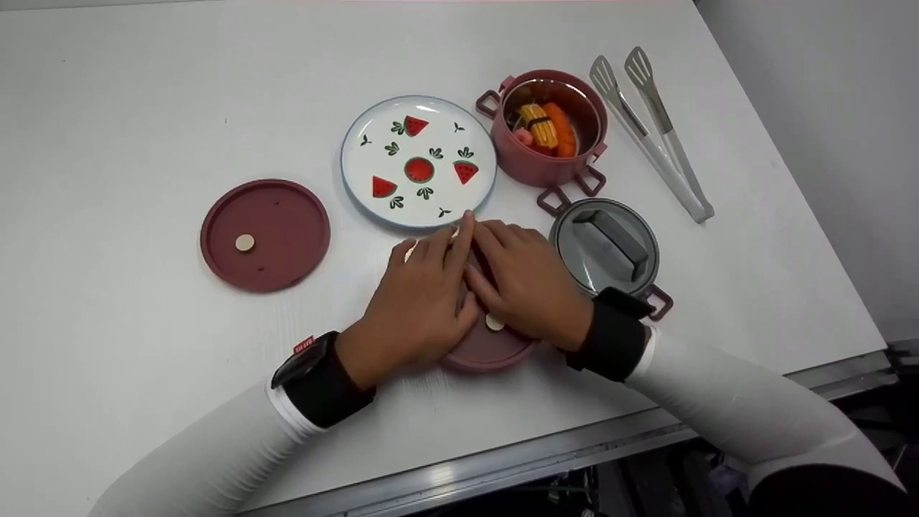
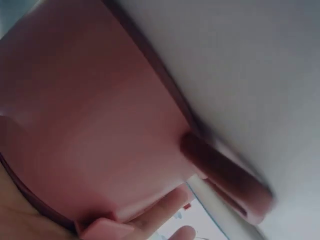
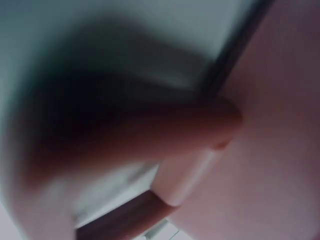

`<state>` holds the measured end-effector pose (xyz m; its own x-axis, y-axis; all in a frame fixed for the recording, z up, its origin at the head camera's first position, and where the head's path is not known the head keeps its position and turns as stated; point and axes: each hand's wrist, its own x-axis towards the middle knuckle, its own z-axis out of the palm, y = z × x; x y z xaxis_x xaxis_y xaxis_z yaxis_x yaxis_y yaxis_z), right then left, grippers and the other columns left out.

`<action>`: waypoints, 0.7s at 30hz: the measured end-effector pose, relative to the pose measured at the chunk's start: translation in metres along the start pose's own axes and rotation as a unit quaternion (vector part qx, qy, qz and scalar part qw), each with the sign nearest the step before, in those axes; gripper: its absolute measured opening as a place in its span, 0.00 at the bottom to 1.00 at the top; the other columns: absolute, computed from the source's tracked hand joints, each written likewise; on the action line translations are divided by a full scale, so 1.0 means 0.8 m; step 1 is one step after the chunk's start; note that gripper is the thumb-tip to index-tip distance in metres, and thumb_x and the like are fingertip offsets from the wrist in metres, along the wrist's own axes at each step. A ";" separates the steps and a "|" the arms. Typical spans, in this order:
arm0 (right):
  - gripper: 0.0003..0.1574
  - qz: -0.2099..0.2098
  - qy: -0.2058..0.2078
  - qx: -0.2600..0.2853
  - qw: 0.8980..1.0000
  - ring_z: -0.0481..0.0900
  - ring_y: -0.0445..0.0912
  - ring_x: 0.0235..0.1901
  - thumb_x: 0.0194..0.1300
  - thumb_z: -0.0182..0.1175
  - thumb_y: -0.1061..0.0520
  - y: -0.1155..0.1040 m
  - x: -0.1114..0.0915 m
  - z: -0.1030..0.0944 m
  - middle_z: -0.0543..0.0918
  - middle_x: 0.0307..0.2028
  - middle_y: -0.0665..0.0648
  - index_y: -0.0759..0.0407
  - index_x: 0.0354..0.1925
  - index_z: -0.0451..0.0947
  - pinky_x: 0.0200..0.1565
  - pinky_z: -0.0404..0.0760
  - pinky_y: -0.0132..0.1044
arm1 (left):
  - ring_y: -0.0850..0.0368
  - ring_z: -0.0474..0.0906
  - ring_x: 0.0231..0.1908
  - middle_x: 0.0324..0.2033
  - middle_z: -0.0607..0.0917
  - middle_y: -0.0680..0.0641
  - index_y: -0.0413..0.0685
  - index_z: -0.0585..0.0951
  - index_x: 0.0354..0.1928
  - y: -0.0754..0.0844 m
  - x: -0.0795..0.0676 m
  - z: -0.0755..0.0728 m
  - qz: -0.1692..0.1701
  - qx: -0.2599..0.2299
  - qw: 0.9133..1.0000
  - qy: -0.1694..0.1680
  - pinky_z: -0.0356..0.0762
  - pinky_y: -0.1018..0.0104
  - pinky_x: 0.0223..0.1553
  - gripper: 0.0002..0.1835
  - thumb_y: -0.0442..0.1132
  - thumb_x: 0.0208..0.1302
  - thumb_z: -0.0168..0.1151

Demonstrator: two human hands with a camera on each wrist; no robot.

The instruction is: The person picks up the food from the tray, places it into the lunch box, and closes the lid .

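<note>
Both hands lie over a pink pot (image 2: 115, 105) topped with a maroon lid (image 1: 488, 352), which has a small beige disc. My left hand (image 1: 423, 301) rests across the lid's left side, its index finger pointing towards the plate. In the left wrist view, its fingers (image 2: 160, 212) extend beside a pink clip (image 2: 105, 228) on the pot's wall. On the right side, my right hand (image 1: 535, 280) touches the lid, the thumbs close together; its fingertips at the far rim are hard to make out. A blurred loop handle (image 3: 135, 135) fills much of the right wrist view.
A watermelon-patterned plate (image 1: 402, 154) lies just beyond the hands. Behind and right stands an uncovered pot (image 1: 535, 161) holding toy food (image 1: 538, 128). Close to my right wrist is a grey-lidded pot (image 1: 603, 248). Tongs (image 1: 668, 158) lie far right; another maroon lid (image 1: 276, 248) lies left.
</note>
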<state>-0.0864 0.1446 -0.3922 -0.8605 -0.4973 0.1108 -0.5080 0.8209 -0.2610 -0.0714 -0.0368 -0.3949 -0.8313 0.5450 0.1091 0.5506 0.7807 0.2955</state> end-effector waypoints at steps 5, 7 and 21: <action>0.33 0.005 0.010 0.033 0.999 0.77 0.51 0.61 0.76 0.47 0.43 0.002 0.001 0.000 0.78 0.60 0.56 0.56 0.71 0.66 0.63 0.72 0.50 | 0.43 0.68 0.68 0.73 0.63 0.40 0.43 0.46 0.79 0.000 0.000 -0.004 0.000 -0.015 1.000 -0.003 0.66 0.44 0.65 0.42 0.50 0.69 0.45; 0.33 0.006 0.005 0.045 0.999 0.77 0.50 0.60 0.76 0.47 0.43 0.002 0.000 -0.001 0.78 0.60 0.56 0.56 0.71 0.66 0.62 0.73 0.49 | 0.43 0.68 0.67 0.73 0.63 0.40 0.43 0.45 0.79 0.000 0.000 -0.004 -0.004 -0.022 1.000 -0.013 0.68 0.44 0.63 0.42 0.50 0.69 0.45; 0.37 0.010 -0.032 0.021 0.999 0.78 0.54 0.62 0.76 0.44 0.41 0.002 0.005 -0.009 0.72 0.69 0.57 0.54 0.76 0.59 0.60 0.77 0.51 | 0.45 0.80 0.47 0.57 0.74 0.41 0.42 0.41 0.79 -0.004 0.008 -0.006 -0.010 -0.024 0.999 -0.037 0.72 0.46 0.56 0.47 0.53 0.66 0.48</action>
<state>-0.0912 0.1459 -0.3856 -0.8649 -0.5000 0.0436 -0.4883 0.8183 -0.3034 -0.0790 -0.0372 -0.3904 -0.8329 0.5524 0.0328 0.5287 0.7768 0.3420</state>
